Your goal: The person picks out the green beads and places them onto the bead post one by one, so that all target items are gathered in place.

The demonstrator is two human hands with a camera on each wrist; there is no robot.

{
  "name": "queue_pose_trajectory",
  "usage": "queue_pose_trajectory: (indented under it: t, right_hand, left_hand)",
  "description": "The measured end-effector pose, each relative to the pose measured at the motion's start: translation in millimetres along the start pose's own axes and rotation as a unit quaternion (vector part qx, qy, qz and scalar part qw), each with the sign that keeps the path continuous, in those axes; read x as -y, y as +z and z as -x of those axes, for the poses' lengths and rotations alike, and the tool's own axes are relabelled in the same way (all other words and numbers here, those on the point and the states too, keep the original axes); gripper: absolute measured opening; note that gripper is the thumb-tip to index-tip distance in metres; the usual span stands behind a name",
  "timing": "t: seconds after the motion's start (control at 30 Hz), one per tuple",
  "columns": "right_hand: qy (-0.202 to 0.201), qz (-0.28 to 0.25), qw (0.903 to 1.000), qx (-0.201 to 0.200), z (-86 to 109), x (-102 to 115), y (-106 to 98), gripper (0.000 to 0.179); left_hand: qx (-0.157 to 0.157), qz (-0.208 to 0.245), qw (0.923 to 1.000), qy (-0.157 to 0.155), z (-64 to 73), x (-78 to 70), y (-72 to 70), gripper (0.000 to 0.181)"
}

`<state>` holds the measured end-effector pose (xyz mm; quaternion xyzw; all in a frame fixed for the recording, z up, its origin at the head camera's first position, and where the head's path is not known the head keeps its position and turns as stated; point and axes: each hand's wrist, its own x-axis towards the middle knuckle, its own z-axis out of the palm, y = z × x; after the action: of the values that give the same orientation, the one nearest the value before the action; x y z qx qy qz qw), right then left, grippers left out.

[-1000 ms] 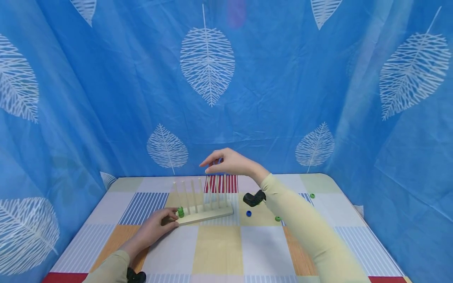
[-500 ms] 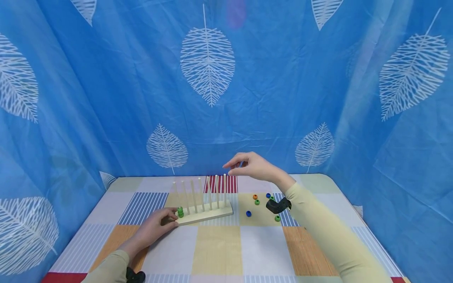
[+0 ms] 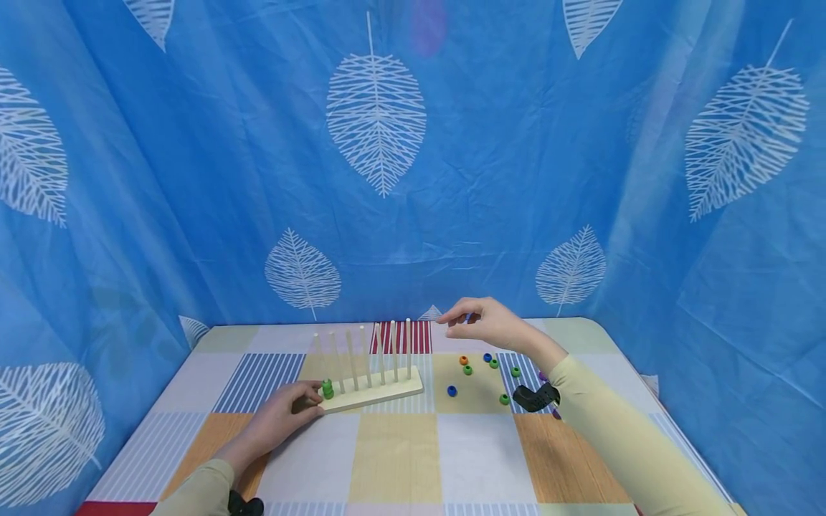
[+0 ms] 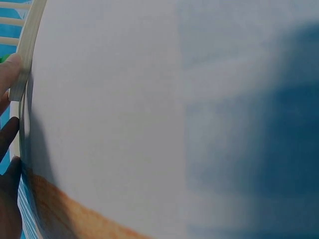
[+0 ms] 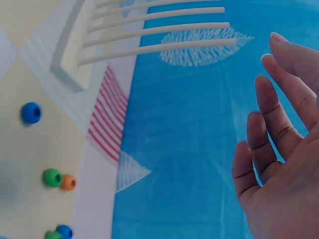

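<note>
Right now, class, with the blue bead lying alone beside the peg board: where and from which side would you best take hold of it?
Pinch the blue bead across its round sides, coming from straight above with thumb and forefinger. It is small, lies free on the table, and nothing touches it; the peg board stands clear to its left. The right hand hovers nearest, its grip open.

Bright, even light with soft shadows; the left wrist view is blurred

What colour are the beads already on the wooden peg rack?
Green beads, on the leftmost peg; head view shows them best.
</note>
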<state>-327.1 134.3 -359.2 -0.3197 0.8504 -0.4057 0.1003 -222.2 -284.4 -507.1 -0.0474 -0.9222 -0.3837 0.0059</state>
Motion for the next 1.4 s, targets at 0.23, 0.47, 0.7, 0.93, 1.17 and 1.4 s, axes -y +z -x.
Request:
queue_pose_trajectory:
  t: [0.23,0.47,0.7,0.93,1.17,1.4]
  right_hand:
    - [0.011,0.002,0.9996,-0.026,15.3,-20.6,4.0,0.025]
    - [0.021,0.009,0.9991,-0.035,25.0,-32.2,5.5,0.023]
    - [0.032,-0.002,0.9992,-0.024,32.9,-41.4,6.1,0.024]
    - [0.028,-0.005,0.9992,-0.027,46.6,-60.0,8.2,0.024]
    - [0.043,-0.024,0.9984,-0.026,57.6,-73.0,11.7,0.023]
    - [0.051,-0.033,0.9980,-0.019,65.7,-85.7,12.6,0.025]
  left_hand:
    - [-0.002,-0.001,1.0000,0.001,0.1,-0.2,0.2,0.013]
    - [-0.004,-0.003,1.0000,0.002,-0.6,-0.4,-0.1,0.014]
    - [-0.008,-0.005,1.0000,0.003,-1.4,-2.2,-1.9,0.015]
    - [-0.001,0.001,1.0000,0.006,1.6,-0.6,0.4,0.015]
    - [-0.008,0.004,0.9999,0.012,4.7,-1.3,1.3,0.017]
    - [-0.007,0.006,0.9999,0.014,3.0,-1.6,0.2,0.016]
